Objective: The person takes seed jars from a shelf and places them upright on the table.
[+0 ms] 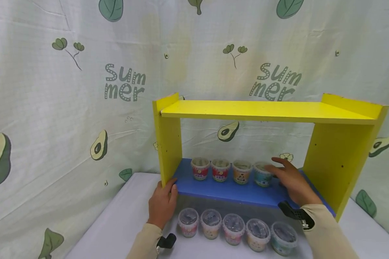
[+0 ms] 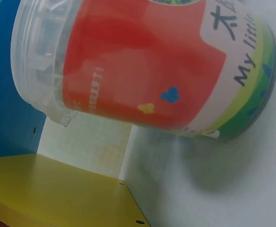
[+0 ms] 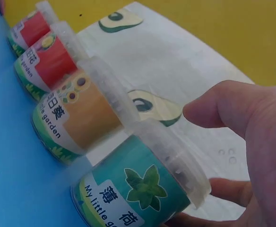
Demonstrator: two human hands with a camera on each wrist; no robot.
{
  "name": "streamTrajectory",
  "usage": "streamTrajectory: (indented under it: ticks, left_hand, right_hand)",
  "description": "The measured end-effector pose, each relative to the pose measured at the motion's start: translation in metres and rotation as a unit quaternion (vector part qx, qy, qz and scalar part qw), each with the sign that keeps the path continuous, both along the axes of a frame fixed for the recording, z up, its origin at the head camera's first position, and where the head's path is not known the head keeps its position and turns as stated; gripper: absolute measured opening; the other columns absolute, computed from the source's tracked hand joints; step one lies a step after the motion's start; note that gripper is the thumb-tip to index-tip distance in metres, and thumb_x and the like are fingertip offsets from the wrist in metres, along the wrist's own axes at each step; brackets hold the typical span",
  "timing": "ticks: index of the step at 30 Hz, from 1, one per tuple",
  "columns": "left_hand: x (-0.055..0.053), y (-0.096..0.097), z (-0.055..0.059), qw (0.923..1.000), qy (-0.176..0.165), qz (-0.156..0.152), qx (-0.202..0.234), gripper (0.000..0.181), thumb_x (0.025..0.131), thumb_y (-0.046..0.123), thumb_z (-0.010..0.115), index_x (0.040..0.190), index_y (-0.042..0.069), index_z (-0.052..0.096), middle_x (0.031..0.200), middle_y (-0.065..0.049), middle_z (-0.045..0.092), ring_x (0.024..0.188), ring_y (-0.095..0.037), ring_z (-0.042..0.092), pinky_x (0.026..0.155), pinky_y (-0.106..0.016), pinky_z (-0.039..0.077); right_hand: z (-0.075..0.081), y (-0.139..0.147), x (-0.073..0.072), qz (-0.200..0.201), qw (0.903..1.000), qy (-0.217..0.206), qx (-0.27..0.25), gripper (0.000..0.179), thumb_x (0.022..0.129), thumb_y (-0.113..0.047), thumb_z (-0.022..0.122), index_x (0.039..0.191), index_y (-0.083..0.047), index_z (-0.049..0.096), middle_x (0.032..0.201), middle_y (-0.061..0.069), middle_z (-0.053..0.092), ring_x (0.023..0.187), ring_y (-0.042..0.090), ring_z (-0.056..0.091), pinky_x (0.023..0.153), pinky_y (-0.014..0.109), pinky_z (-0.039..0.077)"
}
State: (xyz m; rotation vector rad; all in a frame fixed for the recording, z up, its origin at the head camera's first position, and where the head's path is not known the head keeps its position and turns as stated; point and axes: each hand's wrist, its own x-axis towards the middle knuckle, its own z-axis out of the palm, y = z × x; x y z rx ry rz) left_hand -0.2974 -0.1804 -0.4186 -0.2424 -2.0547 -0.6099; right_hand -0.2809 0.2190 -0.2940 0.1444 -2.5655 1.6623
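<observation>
A teal-labelled cup (image 3: 138, 184) with a clear lid stands at the right end of a row on the shelf's blue board (image 1: 214, 190). My right hand (image 1: 291, 181) is at its right side; in the right wrist view the thumb (image 3: 213, 101) stands off the lid while fingertips (image 3: 230, 189) reach the lid's far edge. Left of it are an orange-labelled cup (image 3: 83, 109) and two red-labelled cups (image 1: 200, 169). My left hand (image 1: 162, 205) holds the lower front corner of the shelf's yellow left panel (image 1: 170, 147). The left wrist view shows no hand, only a red-labelled cup (image 2: 138, 66) close up.
In front of the shelf, several lidded cups (image 1: 234, 230) stand in a row on the white table (image 1: 123, 216), between my forearms. The yellow top board (image 1: 246, 109) spans above the row, with a yellow right panel (image 1: 340, 158). A printed cloth (image 1: 68, 108) hangs behind.
</observation>
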Motion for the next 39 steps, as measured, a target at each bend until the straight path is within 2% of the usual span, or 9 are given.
streamTrajectory:
  ticks: [5,11,18,23,28,39]
  left_hand:
    - [0.000,0.000,0.000,1.0000,-0.002,-0.001,-0.001,0.031,0.094,0.035,0.047,0.118,0.023,0.063,0.095,-0.009,0.056,0.072,-0.021,0.056,0.057,-0.041,0.048]
    - [-0.001,0.000,0.001,1.0000,0.003,0.001,-0.003,0.031,0.094,0.036,0.047,0.118,0.023,0.063,0.094,-0.009,0.056,0.071,-0.021,0.055,0.056,-0.040,0.048]
    - [-0.001,0.000,0.001,1.0000,-0.005,0.005,-0.003,0.032,0.095,0.037,0.046,0.119,0.024,0.062,0.095,-0.008,0.056,0.073,-0.020,0.055,0.057,-0.039,0.048]
    - [0.001,0.001,0.002,0.9999,-0.011,0.004,-0.002,0.032,0.095,0.037,0.046,0.119,0.023,0.062,0.095,-0.008,0.056,0.073,-0.020,0.055,0.058,-0.039,0.049]
    - [0.001,0.001,0.001,0.9999,-0.013,0.004,-0.001,0.033,0.095,0.037,0.046,0.120,0.024,0.062,0.096,-0.008,0.056,0.073,-0.020,0.055,0.059,-0.039,0.049]
    - [0.003,0.002,0.003,0.9998,-0.019,0.008,-0.003,0.033,0.095,0.038,0.045,0.120,0.023,0.062,0.095,-0.009,0.056,0.073,-0.020,0.055,0.058,-0.039,0.049]
  right_hand:
    - [0.000,-0.001,-0.005,0.008,0.9998,-0.001,0.017,0.088,0.085,-0.054,0.056,0.150,-0.016,0.011,0.152,0.020,0.003,0.132,0.046,0.015,0.097,0.064,0.017]
    - [0.000,0.000,-0.007,0.023,0.9992,0.009,0.031,0.082,0.086,-0.051,0.057,0.149,-0.016,0.018,0.149,0.023,0.012,0.132,0.046,0.017,0.096,0.064,0.018]
    - [-0.003,0.003,-0.004,0.048,0.9966,0.020,0.064,0.080,0.085,-0.051,0.058,0.148,-0.015,0.022,0.150,0.022,0.012,0.133,0.047,0.014,0.096,0.066,0.018]
    - [-0.008,0.003,-0.002,0.056,0.9955,0.028,0.071,0.083,0.084,-0.049,0.061,0.148,-0.015,0.022,0.150,0.022,0.015,0.132,0.049,0.014,0.096,0.064,0.023]
    - [-0.010,0.003,-0.002,0.050,0.9952,0.031,0.078,0.084,0.083,-0.051,0.061,0.148,-0.014,0.021,0.148,0.025,0.016,0.130,0.049,0.019,0.094,0.061,0.029]
    - [-0.017,0.002,0.003,0.021,0.9957,0.049,0.075,0.085,0.083,-0.053,0.060,0.148,-0.013,0.022,0.148,0.024,0.018,0.130,0.048,0.022,0.095,0.061,0.028]
